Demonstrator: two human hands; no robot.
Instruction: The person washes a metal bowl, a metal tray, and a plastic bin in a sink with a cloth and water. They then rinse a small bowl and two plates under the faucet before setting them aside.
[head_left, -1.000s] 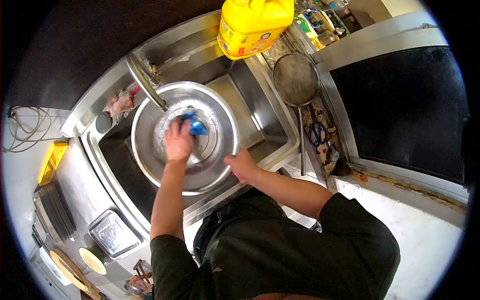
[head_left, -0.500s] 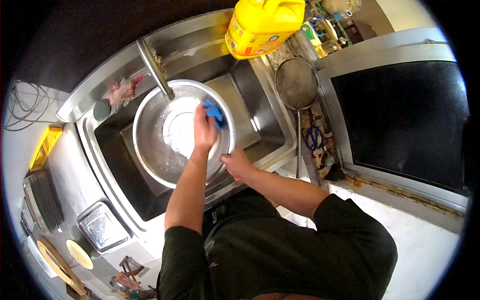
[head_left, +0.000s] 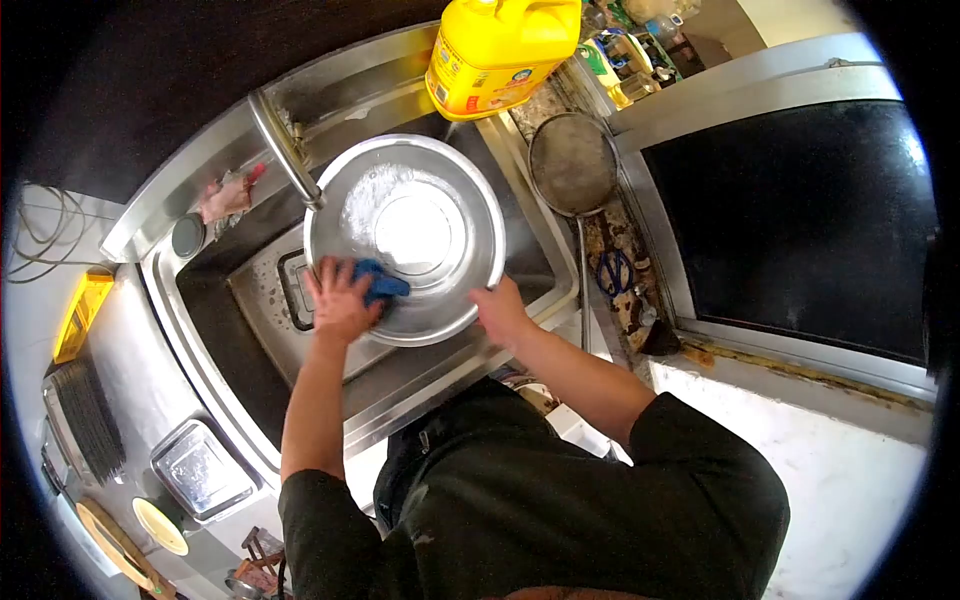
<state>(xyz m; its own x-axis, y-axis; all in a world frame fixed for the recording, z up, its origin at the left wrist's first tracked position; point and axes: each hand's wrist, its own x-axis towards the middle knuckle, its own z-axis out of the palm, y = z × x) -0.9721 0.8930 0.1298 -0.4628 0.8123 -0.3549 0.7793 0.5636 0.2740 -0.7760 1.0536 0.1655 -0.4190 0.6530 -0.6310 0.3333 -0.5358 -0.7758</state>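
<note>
A large stainless-steel bowl (head_left: 345, 200) is tilted over the sink (head_left: 225, 330), its shiny bottom facing up toward me. My left hand (head_left: 343, 303) presses a blue cloth (head_left: 380, 284) against the bowl's lower left wall, fingers partly spread over the rim. Gripping the rim at the lower right is my right hand (head_left: 502, 312), thumb on the inner side. The faucet spout (head_left: 285, 150) reaches to the bowl's upper left edge. In the sink beside the bowl lies a metal piece with a black handle (head_left: 292, 290), partly covered by the bowl.
A yellow jug (head_left: 500, 60) stands at the sink's back corner. A round strainer (head_left: 573, 165) with a long handle lies along the right ledge. To the left are a metal tray (head_left: 203, 470), a yellow bowl (head_left: 160, 526) and a small jar (head_left: 188, 236).
My left hand and the blue cloth have moved from the bowl's upper right wall to its lower left. The bowl has shifted right and tilted, uncovering the black-handled piece.
</note>
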